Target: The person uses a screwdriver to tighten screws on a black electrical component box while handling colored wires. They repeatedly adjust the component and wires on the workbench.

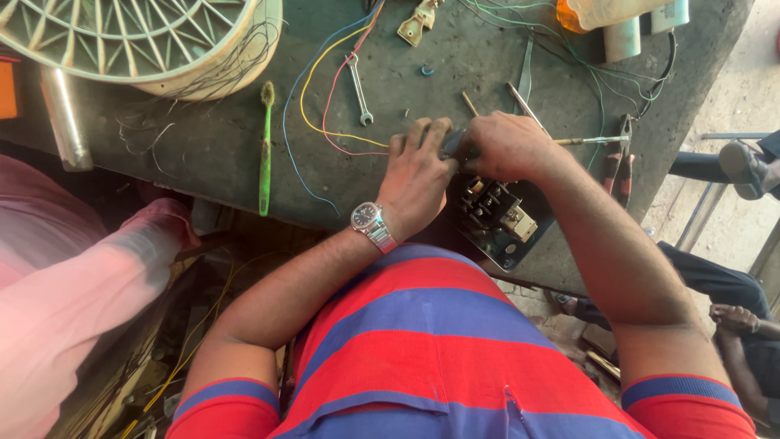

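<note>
Striped in red and blue, our shirt fills the bottom of the frame; above it our left hand (418,175), with a steel wristwatch (372,225), and right hand (508,146) meet at centre, both curled tight on a dark grip whose kind we cannot tell. Just below them the black switch unit (496,215) sits at the edge of the counter (211,146), overhanging it. We judge a hard push could tip it off. Loose coloured wires (325,106) trail at upper centre and could snag a wrist; the spanner (359,89) and green toothbrush (266,146) lie clear at left.
</note>
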Tool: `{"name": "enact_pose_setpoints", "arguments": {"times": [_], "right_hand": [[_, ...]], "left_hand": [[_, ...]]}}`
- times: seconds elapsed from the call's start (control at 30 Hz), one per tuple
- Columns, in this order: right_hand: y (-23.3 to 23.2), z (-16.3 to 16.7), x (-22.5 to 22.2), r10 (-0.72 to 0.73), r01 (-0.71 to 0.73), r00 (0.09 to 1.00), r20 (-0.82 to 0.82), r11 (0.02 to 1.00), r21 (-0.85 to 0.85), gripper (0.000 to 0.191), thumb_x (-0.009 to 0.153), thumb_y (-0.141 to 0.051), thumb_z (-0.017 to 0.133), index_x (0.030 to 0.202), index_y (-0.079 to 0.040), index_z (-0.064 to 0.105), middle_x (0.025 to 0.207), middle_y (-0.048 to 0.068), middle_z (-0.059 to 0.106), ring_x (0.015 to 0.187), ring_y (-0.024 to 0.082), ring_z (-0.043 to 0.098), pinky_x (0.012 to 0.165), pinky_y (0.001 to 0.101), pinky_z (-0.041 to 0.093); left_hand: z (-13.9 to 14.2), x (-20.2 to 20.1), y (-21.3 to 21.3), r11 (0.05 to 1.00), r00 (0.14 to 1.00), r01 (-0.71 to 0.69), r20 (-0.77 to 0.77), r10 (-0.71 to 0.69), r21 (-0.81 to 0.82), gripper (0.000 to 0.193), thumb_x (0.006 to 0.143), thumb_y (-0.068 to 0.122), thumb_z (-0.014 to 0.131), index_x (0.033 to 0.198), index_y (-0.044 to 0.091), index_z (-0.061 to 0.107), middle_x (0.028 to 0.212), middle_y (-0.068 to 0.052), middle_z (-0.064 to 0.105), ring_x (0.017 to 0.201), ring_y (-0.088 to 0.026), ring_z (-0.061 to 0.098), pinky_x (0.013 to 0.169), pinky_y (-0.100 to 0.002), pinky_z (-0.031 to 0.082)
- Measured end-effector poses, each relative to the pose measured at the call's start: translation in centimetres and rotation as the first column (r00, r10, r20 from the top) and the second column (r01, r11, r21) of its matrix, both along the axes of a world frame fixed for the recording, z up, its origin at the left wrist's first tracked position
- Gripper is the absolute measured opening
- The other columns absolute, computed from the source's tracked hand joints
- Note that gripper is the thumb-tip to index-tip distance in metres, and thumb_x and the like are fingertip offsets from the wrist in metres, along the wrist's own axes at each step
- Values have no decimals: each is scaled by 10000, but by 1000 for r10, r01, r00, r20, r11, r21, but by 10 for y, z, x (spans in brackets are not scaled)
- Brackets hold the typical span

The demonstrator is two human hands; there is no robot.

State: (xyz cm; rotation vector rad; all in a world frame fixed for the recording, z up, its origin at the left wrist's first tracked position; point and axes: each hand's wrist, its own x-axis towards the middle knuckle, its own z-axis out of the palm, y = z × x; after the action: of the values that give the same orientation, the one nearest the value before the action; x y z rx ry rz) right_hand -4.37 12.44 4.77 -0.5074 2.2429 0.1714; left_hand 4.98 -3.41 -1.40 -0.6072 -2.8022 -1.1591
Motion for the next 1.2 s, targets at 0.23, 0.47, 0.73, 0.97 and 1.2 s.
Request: {"name": "enact_pose_setpoints", "arguments": {"times": [0.23,0.47,0.73,0.97,1.2], "right_hand": [[2,-1,1,12,-13,1000,-27,1000,-23,284,797,-298,788,1059,-189,802,956,150,758,963,346,712,843,468,567],[5,-6,2,8,-8,1000,-17,1000,-29,259,813,-281,767,1061,-222,812,948,158,759,922,359,723,826,473,579],[7,-10,3,29,-30,999,-45,999,-24,261,801,-281,773,1030,-160,809,938,163,758,922,354,722,815,473,581],[8,-9,5,-4,2,999,-31,999,-42,226,809,-273,755,1018,-223,825,941,146,758,938,348,717,835,477,570],[14,-16,6,15,-19,997,-75,998,-52,251,795,-271,770,979,-102,794,937,189,744,949,367,711,834,481,567]], "left_hand": [[-2,0,3,1000,1000,-12,2,12,1,140,771,57,684,865,85,784,1432,-141,495,1364,-361,410,1051,-521,363],[-8,0,9,999,1000,-20,-26,18,-51,158,762,64,674,878,49,780,1453,-132,492,1384,-344,405,1045,-517,367],[-9,1,11,998,998,-24,-64,21,-52,145,783,64,667,888,36,765,1449,-121,497,1383,-307,415,1026,-502,370],[-10,5,9,998,995,-46,-94,42,-50,127,800,49,658,907,35,725,1439,-102,505,1384,-273,422,1016,-480,374],[-17,11,11,988,974,-55,-224,22,-143,174,872,123,653,1004,34,725,1455,-101,494,1382,-253,411,1004,-492,361]]}}
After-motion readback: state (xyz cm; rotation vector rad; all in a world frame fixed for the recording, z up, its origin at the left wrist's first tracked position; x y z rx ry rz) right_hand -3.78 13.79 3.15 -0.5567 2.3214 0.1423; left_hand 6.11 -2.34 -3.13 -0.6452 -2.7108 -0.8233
